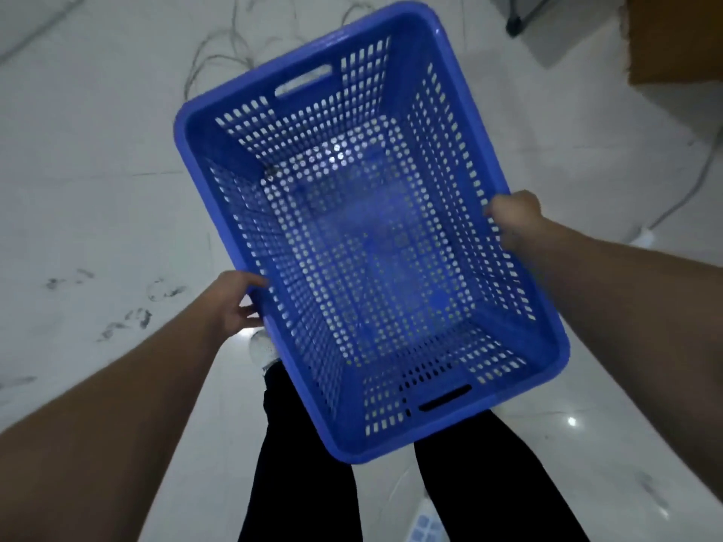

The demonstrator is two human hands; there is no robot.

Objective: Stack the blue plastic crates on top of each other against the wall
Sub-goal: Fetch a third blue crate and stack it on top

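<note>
Crate (371, 244): held above floor (98, 150).
Left hand (234, 303): grip on long rim.
Right hand (514, 221): grip on opposite rim.
Hidden: fingertips behind rim.

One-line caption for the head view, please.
Both hands, left and right, carry an empty blue crate by its long rims above a white tiled floor.

A blue plastic crate (367, 244), smooth and faintly glossy, its walls and base perforated with small holes, is catching light above a polished white tiled floor (98, 158) that is showing dark scuff marks and bright reflections. Matt black cloth trousers (305, 483) are appearing below; a brown cardboard box (673, 37) is sitting top right.
</note>
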